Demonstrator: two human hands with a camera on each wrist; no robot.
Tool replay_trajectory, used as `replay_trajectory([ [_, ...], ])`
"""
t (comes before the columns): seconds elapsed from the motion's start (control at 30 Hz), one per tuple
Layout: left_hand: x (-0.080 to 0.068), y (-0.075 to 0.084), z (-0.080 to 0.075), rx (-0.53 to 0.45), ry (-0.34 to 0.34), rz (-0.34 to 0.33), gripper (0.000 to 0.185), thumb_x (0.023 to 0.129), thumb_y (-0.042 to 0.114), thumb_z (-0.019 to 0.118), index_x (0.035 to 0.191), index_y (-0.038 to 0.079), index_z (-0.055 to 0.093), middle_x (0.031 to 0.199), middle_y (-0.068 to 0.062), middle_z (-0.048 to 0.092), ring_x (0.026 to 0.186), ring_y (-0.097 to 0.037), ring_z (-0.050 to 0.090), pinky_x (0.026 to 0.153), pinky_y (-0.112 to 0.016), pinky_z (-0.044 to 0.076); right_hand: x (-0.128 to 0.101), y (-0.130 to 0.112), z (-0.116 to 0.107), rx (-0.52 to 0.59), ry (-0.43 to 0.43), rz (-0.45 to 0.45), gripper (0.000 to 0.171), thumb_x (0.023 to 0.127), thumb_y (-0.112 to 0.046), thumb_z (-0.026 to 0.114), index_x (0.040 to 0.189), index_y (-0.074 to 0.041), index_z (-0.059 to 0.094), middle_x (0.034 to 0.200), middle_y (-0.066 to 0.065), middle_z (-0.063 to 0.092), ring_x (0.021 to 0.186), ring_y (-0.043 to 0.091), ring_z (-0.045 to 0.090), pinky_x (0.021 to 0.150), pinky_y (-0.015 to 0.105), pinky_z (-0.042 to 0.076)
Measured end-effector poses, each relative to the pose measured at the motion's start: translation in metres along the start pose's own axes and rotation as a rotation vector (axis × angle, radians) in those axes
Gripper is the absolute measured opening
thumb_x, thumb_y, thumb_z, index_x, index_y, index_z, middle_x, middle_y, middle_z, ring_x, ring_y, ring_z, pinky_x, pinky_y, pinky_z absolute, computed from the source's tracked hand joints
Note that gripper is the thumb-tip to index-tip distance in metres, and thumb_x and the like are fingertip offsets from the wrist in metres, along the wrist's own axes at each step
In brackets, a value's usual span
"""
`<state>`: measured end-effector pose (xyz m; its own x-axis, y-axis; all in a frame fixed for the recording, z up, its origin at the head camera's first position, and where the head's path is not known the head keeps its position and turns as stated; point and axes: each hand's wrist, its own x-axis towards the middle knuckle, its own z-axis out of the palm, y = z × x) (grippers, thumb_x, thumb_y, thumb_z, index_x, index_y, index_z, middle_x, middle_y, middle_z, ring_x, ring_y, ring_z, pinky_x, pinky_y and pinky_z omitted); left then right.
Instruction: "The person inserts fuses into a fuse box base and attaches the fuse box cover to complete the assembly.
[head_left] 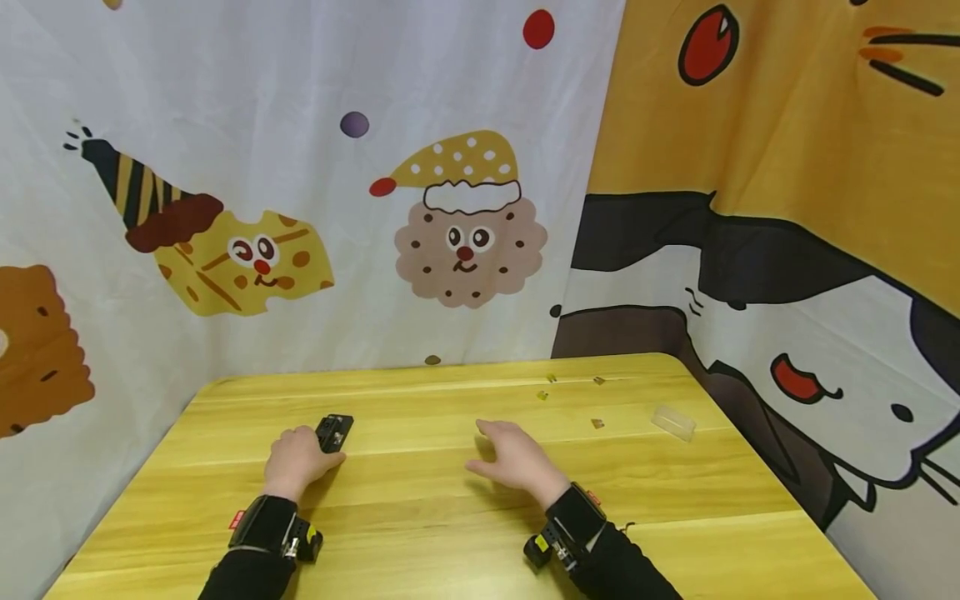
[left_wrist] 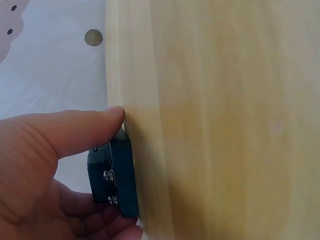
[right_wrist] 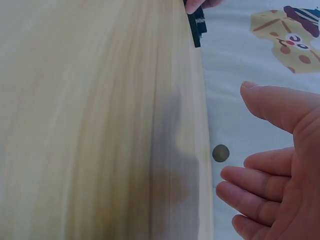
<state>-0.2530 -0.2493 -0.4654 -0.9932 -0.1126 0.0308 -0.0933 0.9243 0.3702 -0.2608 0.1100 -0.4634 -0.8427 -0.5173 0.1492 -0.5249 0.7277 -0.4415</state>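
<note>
a printed curtain (head_left: 285,83) hangs behind the wood-grain table (head_left: 420,517). the right hand (head_left: 517,458), right of centre, has thumb and fingers apart; on the left, the left hand (head_left: 295,457) grips a black device (head_left: 334,432) between thumb and fingers. far right lie a clear box (head_left: 673,423) and four tiny pieces (head_left: 597,423).

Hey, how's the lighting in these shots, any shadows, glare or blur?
Head view: pale glare on the near part of the table; small bits too tiny to make out. Left wrist: soft wood grain, shadow beside the black device. Right wrist: washed-out look, broad soft-edged shadow on the table near the right hand.
</note>
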Motion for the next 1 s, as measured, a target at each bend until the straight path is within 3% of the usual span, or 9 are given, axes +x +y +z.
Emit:
replay_trajectory([
  [0.27,-0.002,0.005,-0.006,-0.030,-0.038,-0.057,0.034,0.077,0.028,0.075,0.078,-0.003,0.061,0.072,-0.014,0.054,0.064,-0.029,0.051,0.054,-0.040,0.043,0.008,-0.012,0.005,-0.005,-0.029,-0.017,0.073,0.091,-0.041,0.070,0.145,0.003,0.045,0.140,0.019,0.053,0.129,0.035,0.050,0.106,0.046,0.038],
  [0.57,-0.002,0.008,-0.005,-0.041,-0.043,-0.070,0.033,0.073,0.030,0.074,0.078,0.001,0.060,0.071,-0.011,0.054,0.062,-0.027,0.050,0.051,-0.036,0.040,0.015,-0.027,0.013,-0.002,-0.060,-0.025,0.072,0.092,-0.041,0.070,0.146,-0.001,0.045,0.141,0.016,0.053,0.130,0.033,0.048,0.108,0.044,0.037],
  [0.77,-0.005,0.017,-0.003,-0.073,-0.020,-0.007,0.035,0.073,0.031,0.075,0.080,0.000,0.059,0.072,-0.009,0.055,0.062,-0.025,0.050,0.054,-0.035,0.039,0.018,-0.033,0.016,-0.002,-0.071,-0.005,0.071,0.092,-0.041,0.070,0.146,-0.003,0.045,0.143,0.014,0.052,0.132,0.031,0.046,0.109,0.043,0.035],
  [1.0,-0.010,0.039,-0.003,-0.146,0.011,0.086,0.036,0.070,0.029,0.077,0.082,0.000,0.059,0.072,-0.007,0.057,0.063,-0.023,0.050,0.057,-0.036,0.039,0.022,-0.034,0.018,-0.002,-0.066,-0.001,0.072,0.091,-0.041,0.070,0.148,-0.005,0.044,0.144,0.014,0.050,0.133,0.031,0.045,0.110,0.043,0.034],
])
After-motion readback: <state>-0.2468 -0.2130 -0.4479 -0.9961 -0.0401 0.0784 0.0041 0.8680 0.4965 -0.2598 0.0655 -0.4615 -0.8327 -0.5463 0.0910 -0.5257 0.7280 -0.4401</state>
